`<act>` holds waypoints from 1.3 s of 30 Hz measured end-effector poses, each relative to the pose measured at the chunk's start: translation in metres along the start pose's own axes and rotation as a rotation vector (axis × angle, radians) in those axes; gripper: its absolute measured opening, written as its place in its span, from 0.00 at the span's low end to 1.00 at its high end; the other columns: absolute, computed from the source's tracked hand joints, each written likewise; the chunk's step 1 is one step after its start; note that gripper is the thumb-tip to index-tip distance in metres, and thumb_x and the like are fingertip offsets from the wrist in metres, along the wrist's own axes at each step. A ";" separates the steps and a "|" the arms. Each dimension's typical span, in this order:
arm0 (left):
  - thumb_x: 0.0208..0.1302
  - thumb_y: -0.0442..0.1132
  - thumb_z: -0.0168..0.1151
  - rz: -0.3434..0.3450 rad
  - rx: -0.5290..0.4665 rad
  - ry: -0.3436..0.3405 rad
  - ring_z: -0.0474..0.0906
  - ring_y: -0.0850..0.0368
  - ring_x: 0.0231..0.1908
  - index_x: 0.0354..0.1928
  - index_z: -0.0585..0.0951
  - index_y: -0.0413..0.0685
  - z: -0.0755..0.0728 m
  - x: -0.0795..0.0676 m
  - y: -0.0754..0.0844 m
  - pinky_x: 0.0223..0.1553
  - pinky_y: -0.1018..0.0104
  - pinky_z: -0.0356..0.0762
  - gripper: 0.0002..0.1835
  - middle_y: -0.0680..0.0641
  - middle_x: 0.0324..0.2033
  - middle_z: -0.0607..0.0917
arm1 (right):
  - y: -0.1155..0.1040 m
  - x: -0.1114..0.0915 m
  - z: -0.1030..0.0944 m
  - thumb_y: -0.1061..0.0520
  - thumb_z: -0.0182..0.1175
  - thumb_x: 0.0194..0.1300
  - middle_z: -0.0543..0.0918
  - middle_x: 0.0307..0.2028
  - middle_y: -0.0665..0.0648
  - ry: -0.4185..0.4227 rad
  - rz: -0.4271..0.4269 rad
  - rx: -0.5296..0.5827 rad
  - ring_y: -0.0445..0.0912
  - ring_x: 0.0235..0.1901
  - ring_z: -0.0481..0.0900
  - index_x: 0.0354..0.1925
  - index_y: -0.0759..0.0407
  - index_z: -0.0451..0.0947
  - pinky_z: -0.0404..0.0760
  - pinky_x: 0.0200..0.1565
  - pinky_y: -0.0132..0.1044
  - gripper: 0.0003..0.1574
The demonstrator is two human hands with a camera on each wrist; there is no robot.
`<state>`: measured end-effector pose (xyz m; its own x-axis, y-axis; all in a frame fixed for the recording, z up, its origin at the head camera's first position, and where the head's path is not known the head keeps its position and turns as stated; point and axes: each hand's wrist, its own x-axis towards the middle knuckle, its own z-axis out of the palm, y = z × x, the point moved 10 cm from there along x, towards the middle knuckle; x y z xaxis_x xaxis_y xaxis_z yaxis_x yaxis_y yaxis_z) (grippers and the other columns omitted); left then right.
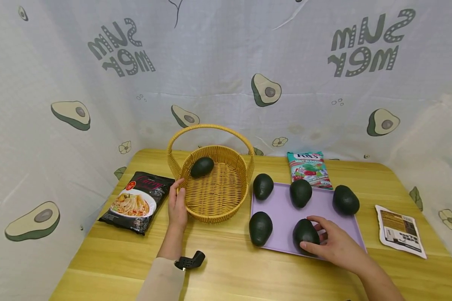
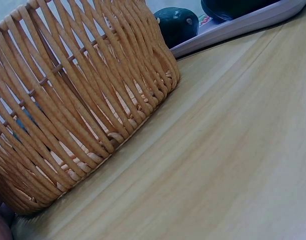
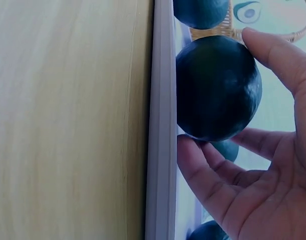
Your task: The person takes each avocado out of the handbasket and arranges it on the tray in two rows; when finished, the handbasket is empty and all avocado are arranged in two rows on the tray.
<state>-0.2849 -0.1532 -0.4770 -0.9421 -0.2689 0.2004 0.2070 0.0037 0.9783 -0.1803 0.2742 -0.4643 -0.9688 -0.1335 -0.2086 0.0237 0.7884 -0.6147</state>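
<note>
On the right, a lilac tray carries several dark green avocados. My right hand holds the front right avocado, thumb on one side and fingers on the other. In the right wrist view this avocado sits just inside the tray's edge. My left hand touches the left outer side of a yellow woven basket with its fingers fairly straight. One avocado lies inside the basket, at the back left. Woven basket wall fills much of the left wrist view.
A black noodle packet lies left of the basket. Behind the tray is a green candy bag, and a white-and-brown pouch lies to its right. A tall handle arches over the basket. Printed curtains hang around the wooden table.
</note>
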 end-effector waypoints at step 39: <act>0.80 0.37 0.42 0.003 -0.009 0.005 0.54 0.44 0.77 0.68 0.69 0.39 0.000 0.000 -0.001 0.76 0.44 0.50 0.21 0.39 0.74 0.66 | -0.130 -0.019 -0.029 0.50 0.76 0.58 0.78 0.57 0.50 0.440 -0.375 -0.053 0.50 0.54 0.78 0.60 0.48 0.79 0.77 0.52 0.48 0.32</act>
<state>-0.2850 -0.1532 -0.4775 -0.9402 -0.2737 0.2027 0.2118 -0.0040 0.9773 -0.1722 0.1915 -0.3586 -0.9203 -0.1556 0.3590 -0.3419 0.7659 -0.5446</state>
